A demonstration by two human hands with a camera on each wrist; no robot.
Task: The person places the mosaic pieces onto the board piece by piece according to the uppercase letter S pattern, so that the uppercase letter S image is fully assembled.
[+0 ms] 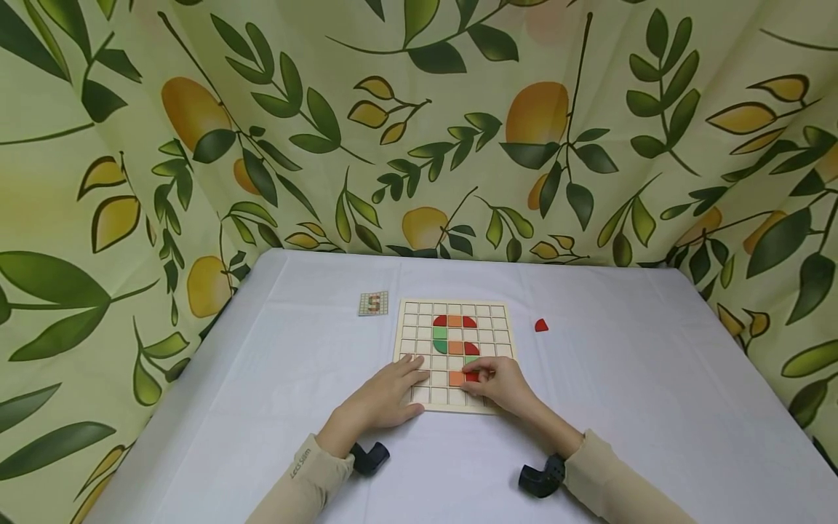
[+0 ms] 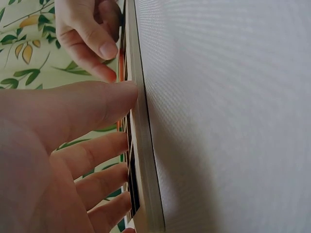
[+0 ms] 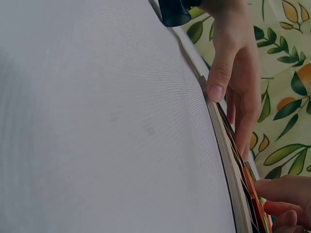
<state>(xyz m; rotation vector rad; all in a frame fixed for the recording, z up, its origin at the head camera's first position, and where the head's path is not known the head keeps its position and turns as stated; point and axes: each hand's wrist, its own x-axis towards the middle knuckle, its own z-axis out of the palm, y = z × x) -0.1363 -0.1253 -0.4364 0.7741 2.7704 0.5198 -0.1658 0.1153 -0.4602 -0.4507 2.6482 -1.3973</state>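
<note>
A light wooden grid board (image 1: 422,394) lies on the table with colored tiles set in its squares. My left hand (image 1: 391,393) rests on the board's lower left with fingers spread, its thumb along the near edge; the left wrist view shows this thumb (image 2: 109,99) close. My right hand (image 1: 507,382) pinches a red tile (image 1: 471,377) at the lower right of the pattern, its fingers hiding part of it. Left of that tile sits an orange square (image 1: 456,378). Just above, a light green tile (image 1: 471,360) is partly covered. Higher up are red quarter-circles (image 1: 469,322), orange squares (image 1: 455,348) and green tiles (image 1: 440,333).
A small pattern card (image 1: 373,303) lies left of the board's far corner. One loose red quarter-circle (image 1: 540,325) lies to the right of the board. A white cloth (image 1: 622,349) covers the table, and a leaf-printed curtain (image 1: 458,145) hangs behind it.
</note>
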